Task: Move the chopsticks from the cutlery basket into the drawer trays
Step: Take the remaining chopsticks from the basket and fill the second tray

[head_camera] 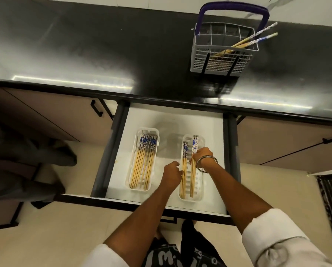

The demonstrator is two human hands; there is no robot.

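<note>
Over the open drawer (180, 120) below a black counter (84, 54), right hand (202, 156) grips chopsticks (193, 170), left hand (171, 173) curled empty

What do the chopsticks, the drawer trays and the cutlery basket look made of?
Chopsticks: probably bamboo or wood, with pale yellow shafts and glossy blue-and-white patterned tops. Trays and: likely white plastic, translucent, with rounded moulded rims and slotted bottoms. Basket: a thin white grid, coated wire or plastic, hard to tell which, with a blue handle.
</note>
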